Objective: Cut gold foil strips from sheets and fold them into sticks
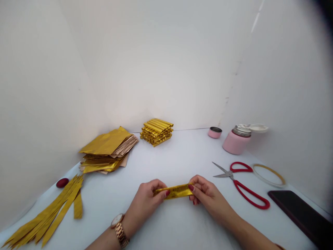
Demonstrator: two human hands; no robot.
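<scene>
A short strip of shiny gold foil paper [179,191] is stretched level between my two hands, low in the middle of the view. My left hand [152,196] pinches its left end, thumb on the near side. At the right end, my right hand [204,192] grips the strip between thumb and fingers. The strip looks folded lengthwise, though its exact folds are hard to make out. Behind the hands, a stack of gold paper tubes [156,132] lies in crossed layers near the back wall.
Gold paper sheets [106,142] are piled at left, above loose gold strips [59,208] and a dark red oval object [62,183]. At right lie open red-handled scissors [249,194], a tape roll [270,173], a black phone [299,215], a pink bottle [235,142] and pink cap [214,132].
</scene>
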